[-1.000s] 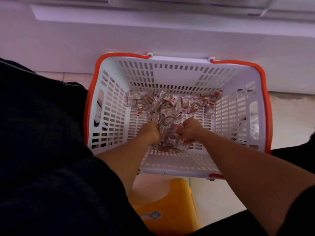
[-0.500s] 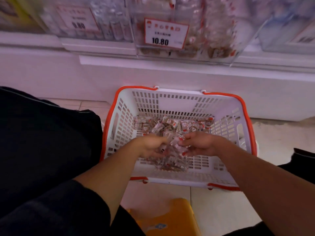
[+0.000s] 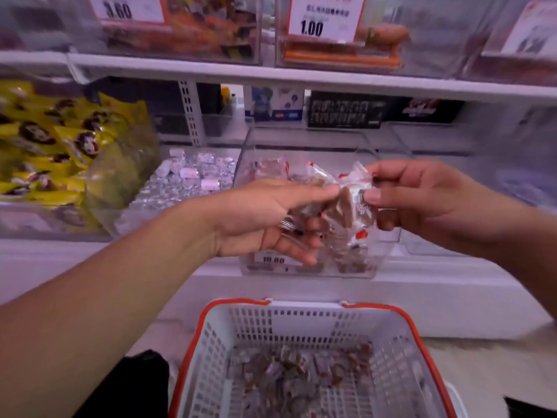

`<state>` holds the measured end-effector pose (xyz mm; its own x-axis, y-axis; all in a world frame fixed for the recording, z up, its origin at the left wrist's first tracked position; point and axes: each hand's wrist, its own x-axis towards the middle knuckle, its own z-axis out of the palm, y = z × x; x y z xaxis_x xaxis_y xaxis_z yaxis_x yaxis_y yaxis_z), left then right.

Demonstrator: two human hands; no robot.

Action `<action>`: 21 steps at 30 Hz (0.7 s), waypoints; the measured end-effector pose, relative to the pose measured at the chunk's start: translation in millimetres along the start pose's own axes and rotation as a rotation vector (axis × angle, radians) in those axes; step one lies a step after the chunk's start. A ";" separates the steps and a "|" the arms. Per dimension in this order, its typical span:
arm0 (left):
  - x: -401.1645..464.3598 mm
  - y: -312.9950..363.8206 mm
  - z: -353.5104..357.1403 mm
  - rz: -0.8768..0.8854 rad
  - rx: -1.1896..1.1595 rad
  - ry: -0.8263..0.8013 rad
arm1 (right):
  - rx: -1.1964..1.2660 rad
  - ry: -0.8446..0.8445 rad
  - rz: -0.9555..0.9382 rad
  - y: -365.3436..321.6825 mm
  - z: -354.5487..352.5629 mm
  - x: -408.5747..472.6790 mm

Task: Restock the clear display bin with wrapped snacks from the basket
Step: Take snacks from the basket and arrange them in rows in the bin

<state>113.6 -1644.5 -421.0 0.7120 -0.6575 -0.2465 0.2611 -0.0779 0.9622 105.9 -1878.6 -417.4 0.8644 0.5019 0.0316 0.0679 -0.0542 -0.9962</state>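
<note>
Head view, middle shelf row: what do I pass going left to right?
Yellow snack packs → silver-wrapped sweets → left hand → wrapped snacks held over the clear display bin → right hand.

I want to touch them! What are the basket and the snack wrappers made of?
The basket looks like hard white plastic: moulded slots, orange rim. The snack wrappers, held in both hands, seem thin, shiny clear film: they crinkle, and brown snacks show through.

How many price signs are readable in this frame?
3: one upper left, one upper centre, and one on the clear display bin below the left hand. Others may be hidden.
</note>
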 end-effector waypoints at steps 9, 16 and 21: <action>48.9 12.8 -26.9 0.052 0.134 0.086 | 0.037 0.239 -0.177 16.5 -4.0 51.6; 65.6 28.6 -53.9 -0.043 0.662 0.127 | -0.429 0.228 -0.168 30.4 -13.9 69.8; 70.0 38.8 -68.8 0.036 1.003 0.146 | -0.446 0.122 -0.093 49.1 -24.5 75.1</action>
<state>218.4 -1641.9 -408.9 0.7991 -0.5788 -0.1625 -0.3819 -0.6975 0.6063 186.3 -1864.7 -462.0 0.8948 0.4187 0.1552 0.3326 -0.3929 -0.8573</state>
